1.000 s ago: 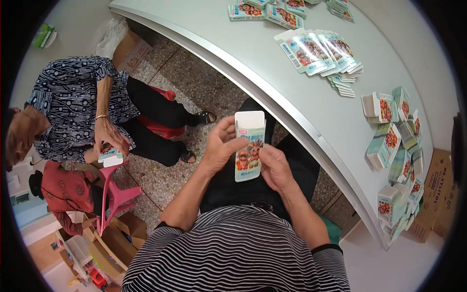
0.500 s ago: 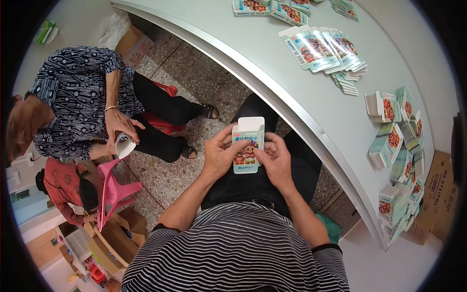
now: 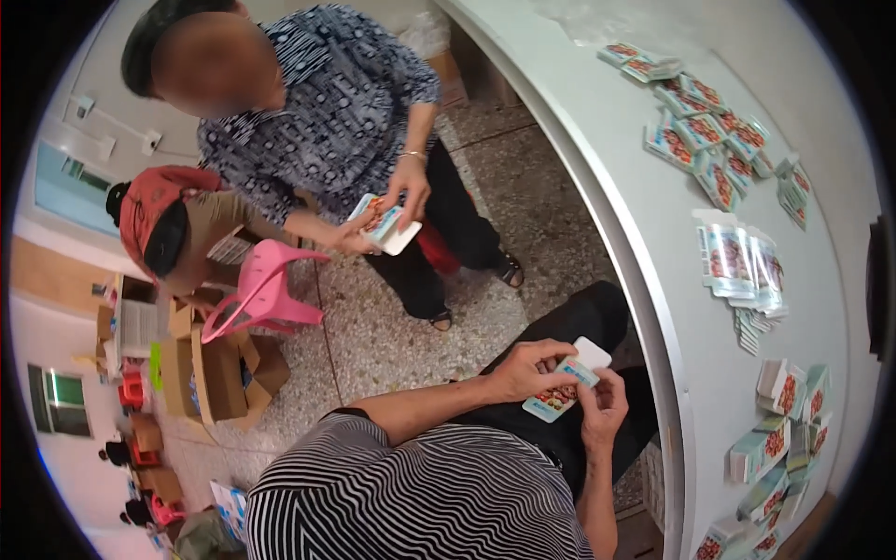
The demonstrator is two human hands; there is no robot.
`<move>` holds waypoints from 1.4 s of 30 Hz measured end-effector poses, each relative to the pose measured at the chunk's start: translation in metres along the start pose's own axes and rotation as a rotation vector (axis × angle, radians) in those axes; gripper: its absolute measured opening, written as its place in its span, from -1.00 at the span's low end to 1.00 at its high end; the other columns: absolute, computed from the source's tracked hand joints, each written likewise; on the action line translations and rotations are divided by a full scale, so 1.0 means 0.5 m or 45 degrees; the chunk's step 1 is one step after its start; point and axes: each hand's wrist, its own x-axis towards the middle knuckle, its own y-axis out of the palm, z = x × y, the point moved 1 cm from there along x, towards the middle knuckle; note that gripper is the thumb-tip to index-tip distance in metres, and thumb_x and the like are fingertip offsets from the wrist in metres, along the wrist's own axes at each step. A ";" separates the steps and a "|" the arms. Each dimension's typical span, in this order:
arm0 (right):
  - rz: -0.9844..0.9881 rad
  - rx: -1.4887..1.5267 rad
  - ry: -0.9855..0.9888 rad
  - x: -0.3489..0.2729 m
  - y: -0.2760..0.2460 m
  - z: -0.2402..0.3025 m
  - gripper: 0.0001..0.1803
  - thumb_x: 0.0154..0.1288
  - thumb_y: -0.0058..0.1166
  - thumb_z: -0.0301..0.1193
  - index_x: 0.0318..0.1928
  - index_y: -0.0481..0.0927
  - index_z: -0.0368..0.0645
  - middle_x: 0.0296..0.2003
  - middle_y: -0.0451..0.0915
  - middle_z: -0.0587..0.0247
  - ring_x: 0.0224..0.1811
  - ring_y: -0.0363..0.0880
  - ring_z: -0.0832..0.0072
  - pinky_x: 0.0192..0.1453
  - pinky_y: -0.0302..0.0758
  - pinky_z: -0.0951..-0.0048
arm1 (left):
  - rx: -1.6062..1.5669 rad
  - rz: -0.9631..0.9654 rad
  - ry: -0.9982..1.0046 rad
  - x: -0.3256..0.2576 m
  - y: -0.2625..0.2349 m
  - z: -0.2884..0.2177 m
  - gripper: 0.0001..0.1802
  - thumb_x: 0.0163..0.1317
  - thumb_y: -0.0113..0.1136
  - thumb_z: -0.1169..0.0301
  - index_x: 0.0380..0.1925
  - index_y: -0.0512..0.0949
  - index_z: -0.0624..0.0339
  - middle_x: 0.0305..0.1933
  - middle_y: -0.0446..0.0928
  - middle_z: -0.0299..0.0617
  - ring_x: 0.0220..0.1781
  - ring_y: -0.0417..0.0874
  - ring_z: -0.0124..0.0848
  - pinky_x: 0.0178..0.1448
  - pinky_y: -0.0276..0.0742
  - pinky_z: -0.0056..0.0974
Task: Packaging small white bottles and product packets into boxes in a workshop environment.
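Holding carton (image 3: 553, 400) still (both hands (image 3: 527, 371) (image 3: 602, 413)) | view swung left | co-worker (image 3: 327, 112) nearer centre

Saw held carton (image 3: 554, 401) partly covered by left hand (image 3: 530, 371) and right hand (image 3: 603, 405); could not read its print. Found lowest carton stack (image 3: 723, 541) cut off below.
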 end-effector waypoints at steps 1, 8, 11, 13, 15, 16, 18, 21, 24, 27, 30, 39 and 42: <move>0.001 0.067 0.033 -0.007 -0.007 -0.012 -0.74 0.27 0.19 -0.62 -0.03 0.50 -0.28 -0.17 0.53 0.29 -0.17 0.51 0.62 -0.12 0.46 0.61 | 0.022 0.062 0.045 -0.005 -0.002 -0.001 -0.61 0.11 0.45 0.43 -0.06 0.60 0.31 -0.27 0.57 -0.23 -0.42 0.51 -0.62 -0.37 0.46 -0.45; 0.032 -0.059 -0.156 -0.006 -0.020 -0.036 -0.81 0.23 0.19 -0.64 -0.15 0.54 -0.28 -0.11 0.49 0.27 -0.11 0.49 0.56 -0.04 0.44 0.56 | 0.164 0.083 0.375 0.012 -0.016 0.008 -0.79 0.23 0.29 0.43 -0.17 0.59 0.30 -0.16 0.60 -0.08 -0.34 0.66 -0.37 -0.27 0.56 -0.31; -0.020 -0.030 -0.073 -0.009 -0.012 -0.040 -0.80 0.24 0.19 -0.62 -0.12 0.54 -0.30 -0.09 0.51 0.25 -0.09 0.50 0.55 -0.01 0.44 0.56 | 0.176 0.120 0.312 0.002 -0.034 -0.006 -0.81 0.27 0.24 0.46 -0.15 0.61 0.32 -0.14 0.62 -0.06 -0.30 0.67 -0.36 -0.22 0.58 -0.31; -0.031 0.103 -0.035 -0.006 0.009 -0.026 -0.79 0.24 0.19 -0.62 -0.11 0.54 -0.31 -0.08 0.52 0.23 -0.08 0.50 0.56 0.00 0.44 0.56 | 0.135 0.160 0.112 -0.002 -0.039 -0.027 -0.80 0.29 0.22 0.48 -0.12 0.62 0.33 -0.13 0.63 -0.07 -0.28 0.67 -0.39 -0.19 0.58 -0.34; -0.043 0.236 0.000 -0.005 0.018 -0.020 -0.78 0.24 0.19 -0.61 -0.10 0.54 -0.32 -0.07 0.53 0.22 -0.08 0.50 0.56 0.02 0.43 0.55 | -0.117 0.091 -0.084 -0.004 -0.044 -0.046 -0.76 0.30 0.23 0.46 -0.06 0.63 0.30 -0.16 0.63 -0.11 -0.30 0.65 -0.44 -0.21 0.56 -0.37; -0.050 0.120 -0.003 -0.007 0.010 -0.025 -0.78 0.24 0.19 -0.61 -0.10 0.54 -0.33 -0.09 0.55 0.22 -0.09 0.50 0.57 0.02 0.43 0.56 | -0.115 0.081 -0.085 -0.006 -0.044 -0.042 -0.76 0.30 0.23 0.46 -0.06 0.63 0.30 -0.16 0.63 -0.11 -0.30 0.65 -0.44 -0.21 0.56 -0.37; -0.050 0.005 -0.011 -0.003 0.005 -0.022 -0.78 0.25 0.18 -0.61 -0.09 0.54 -0.34 -0.11 0.56 0.21 -0.09 0.50 0.58 0.02 0.43 0.56 | 0.049 0.138 0.118 0.000 -0.050 -0.049 -0.72 0.29 0.23 0.46 -0.01 0.63 0.25 -0.20 0.63 -0.16 -0.32 0.62 -0.48 -0.23 0.54 -0.39; 0.061 0.062 0.021 0.007 -0.002 -0.013 -0.83 0.30 0.15 -0.57 -0.11 0.57 -0.34 -0.16 0.59 0.20 -0.13 0.53 0.56 0.01 0.43 0.58 | -0.048 0.171 0.038 0.003 -0.058 -0.053 -0.76 0.22 0.27 0.41 -0.15 0.67 0.30 -0.28 0.63 -0.08 -0.31 0.68 -0.34 -0.21 0.57 -0.31; 0.135 0.086 -0.130 0.015 0.008 -0.002 -0.86 0.33 0.13 -0.54 -0.16 0.61 -0.35 -0.21 0.60 0.21 -0.17 0.51 0.59 -0.05 0.40 0.61 | -0.079 0.182 -0.012 0.004 -0.058 -0.055 -0.77 0.19 0.29 0.37 -0.22 0.69 0.29 -0.31 0.63 -0.09 -0.31 0.67 -0.36 -0.21 0.57 -0.32; 0.137 0.014 -0.059 0.016 0.019 0.021 -0.86 0.35 0.11 -0.53 -0.17 0.64 -0.37 -0.24 0.60 0.25 -0.21 0.50 0.63 -0.09 0.38 0.63 | -0.101 0.148 -0.141 0.003 -0.057 -0.069 -0.75 0.16 0.31 0.34 -0.25 0.70 0.29 -0.34 0.64 -0.09 -0.33 0.67 -0.39 -0.22 0.57 -0.33; 0.171 -0.026 0.106 0.017 0.024 0.038 -0.85 0.33 0.11 -0.54 -0.17 0.64 -0.38 -0.27 0.60 0.27 -0.23 0.50 0.63 -0.08 0.39 0.61 | -0.090 0.153 -0.160 0.005 -0.065 -0.068 -0.72 0.13 0.31 0.33 -0.27 0.69 0.33 -0.37 0.66 -0.10 -0.35 0.66 -0.43 -0.24 0.57 -0.34; 0.128 -0.052 0.116 0.013 0.020 0.035 -0.89 0.27 0.13 -0.63 -0.21 0.65 -0.40 -0.28 0.60 0.24 -0.22 0.50 0.58 -0.09 0.40 0.58 | -0.127 0.306 -0.249 0.013 -0.067 -0.058 -0.74 0.16 0.28 0.38 -0.24 0.69 0.37 -0.36 0.68 -0.15 -0.31 0.65 -0.50 -0.20 0.56 -0.38; 0.208 -0.071 0.064 0.015 0.020 0.027 -0.89 0.27 0.12 -0.61 -0.23 0.64 -0.41 -0.28 0.60 0.23 -0.21 0.51 0.54 -0.05 0.39 0.55 | -0.229 0.419 -0.329 0.006 -0.074 -0.058 -0.75 0.27 0.25 0.41 -0.15 0.68 0.36 -0.27 0.69 -0.18 -0.23 0.66 -0.52 -0.11 0.59 -0.39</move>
